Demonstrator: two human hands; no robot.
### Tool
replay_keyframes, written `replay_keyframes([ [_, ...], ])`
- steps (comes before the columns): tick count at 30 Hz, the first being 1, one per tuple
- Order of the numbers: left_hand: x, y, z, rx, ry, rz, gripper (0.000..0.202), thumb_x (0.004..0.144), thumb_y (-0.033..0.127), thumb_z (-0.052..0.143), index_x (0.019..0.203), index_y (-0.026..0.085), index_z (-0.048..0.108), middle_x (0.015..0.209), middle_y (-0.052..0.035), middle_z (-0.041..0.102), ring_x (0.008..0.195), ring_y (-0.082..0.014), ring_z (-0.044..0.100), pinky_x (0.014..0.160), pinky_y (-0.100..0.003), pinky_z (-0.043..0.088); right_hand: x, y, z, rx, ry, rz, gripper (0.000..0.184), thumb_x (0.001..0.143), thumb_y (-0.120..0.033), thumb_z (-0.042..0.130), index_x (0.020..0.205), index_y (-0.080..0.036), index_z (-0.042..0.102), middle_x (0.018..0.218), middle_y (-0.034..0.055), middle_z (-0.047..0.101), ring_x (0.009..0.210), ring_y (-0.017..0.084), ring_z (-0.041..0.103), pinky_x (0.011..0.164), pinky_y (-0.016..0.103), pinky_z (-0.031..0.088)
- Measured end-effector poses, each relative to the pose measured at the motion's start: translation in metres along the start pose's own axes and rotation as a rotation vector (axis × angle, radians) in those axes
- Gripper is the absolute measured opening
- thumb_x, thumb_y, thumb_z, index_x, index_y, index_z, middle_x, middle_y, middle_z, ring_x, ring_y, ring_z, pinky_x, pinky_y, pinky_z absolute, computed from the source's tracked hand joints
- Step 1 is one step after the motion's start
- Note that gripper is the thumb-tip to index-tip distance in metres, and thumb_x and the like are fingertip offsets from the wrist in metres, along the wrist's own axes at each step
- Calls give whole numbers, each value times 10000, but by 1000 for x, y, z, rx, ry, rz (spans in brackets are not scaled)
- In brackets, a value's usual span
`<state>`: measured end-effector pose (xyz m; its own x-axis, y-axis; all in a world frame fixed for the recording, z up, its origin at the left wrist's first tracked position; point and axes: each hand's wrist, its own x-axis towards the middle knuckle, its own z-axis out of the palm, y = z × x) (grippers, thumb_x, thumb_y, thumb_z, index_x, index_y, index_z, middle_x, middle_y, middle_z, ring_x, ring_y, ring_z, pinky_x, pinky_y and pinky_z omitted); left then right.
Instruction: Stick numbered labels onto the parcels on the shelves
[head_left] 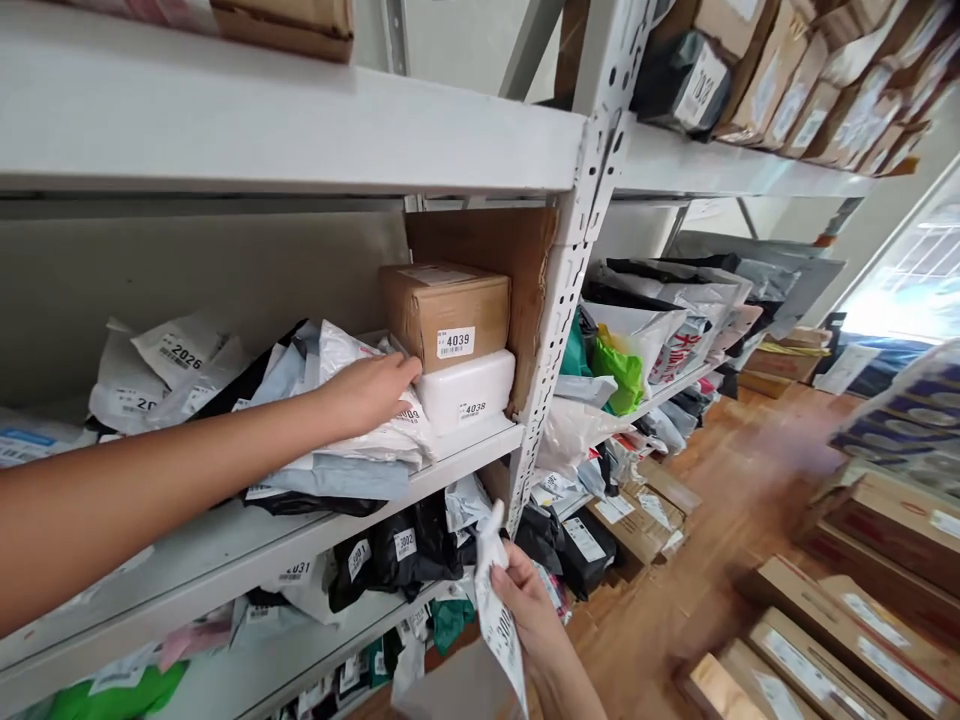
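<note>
A slim white packet [497, 620] is in front of the lower shelves, pinched between thumb and fingers of the right hand [534, 605], whose forearm rises from the bottom edge. The left arm stretches in from the left, its hand [381, 390] palm down on a white bag [375, 435], fingers close together; whether they grip it I cannot tell. The packet's long axis is near upright, its lower end slanting right. It looks thin and creased, with a partly legible label. Beside the bag, a brown box [450, 310] sits on a white box [469, 390].
</note>
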<state>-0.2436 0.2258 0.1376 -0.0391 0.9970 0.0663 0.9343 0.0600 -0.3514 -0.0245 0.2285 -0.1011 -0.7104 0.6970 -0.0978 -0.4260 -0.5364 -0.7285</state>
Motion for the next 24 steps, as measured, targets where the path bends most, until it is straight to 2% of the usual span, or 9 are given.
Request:
replay_keyframes([
  [3,-32,9,-10,114,78,63,346,811,65,345,936,151,656,1010,-106,615,979,-286,583,869,-458,452,-23,7,-56,-106,47,16,353,601,-378,826,855,-199,658,690,11,661,603,127,569,589,242,435],
  [5,-72,28,-9,171,313,106,396,757,18,318,870,114,685,1151,-152,605,1191,-373,475,989,-592,353,-36,9,-87,-153,59,56,344,630,-369,808,900,-220,654,712,11,661,594,130,570,573,243,430],
  [7,-113,56,6,-68,538,177,443,827,103,349,1176,220,594,1318,-75,547,1222,-268,483,1012,-446,412,-46,10,-111,-172,90,98,311,646,-405,790,860,-223,658,685,5,641,569,124,553,557,241,419],
  [10,-139,98,62,-506,137,115,439,853,216,384,1253,325,526,1152,-3,672,933,-166,664,697,-246,566,-49,12,-130,-275,133,117,325,640,-472,777,652,-178,641,588,-4,584,543,109,500,559,240,394],
  [11,-135,110,89,-583,-150,-23,388,886,242,375,1220,308,561,1136,-19,685,954,-182,671,736,-275,580,-47,13,-132,-325,123,113,346,641,-483,773,619,-167,633,577,-3,578,545,106,486,562,240,382],
  [13,-111,129,146,-613,-363,-232,389,870,171,401,1210,159,590,1273,-126,610,1140,-239,597,972,-358,501,-39,19,-134,-392,58,124,351,649,-494,762,668,-162,650,582,-3,589,549,107,481,555,241,354],
  [17,-48,153,232,-608,-187,-412,670,806,323,590,1379,48,376,1451,-219,386,1349,-334,357,1132,-426,304,-18,34,-133,-396,-45,159,377,658,-508,750,736,-159,631,608,-3,622,546,105,498,563,242,340],
  [20,-21,163,252,-617,-117,-476,625,825,324,565,1390,140,370,1364,-193,459,1253,-322,466,1051,-435,381,-7,46,-132,-345,-28,132,393,665,-507,746,671,-158,568,611,-4,621,557,101,502,576,240,345],
  [24,-1,159,245,-660,-156,-457,375,846,144,455,1192,202,587,1124,-124,629,999,-256,630,857,-366,485,-4,60,-133,-231,-1,152,390,672,-491,749,805,-162,588,650,0,645,567,107,530,567,231,352],
])
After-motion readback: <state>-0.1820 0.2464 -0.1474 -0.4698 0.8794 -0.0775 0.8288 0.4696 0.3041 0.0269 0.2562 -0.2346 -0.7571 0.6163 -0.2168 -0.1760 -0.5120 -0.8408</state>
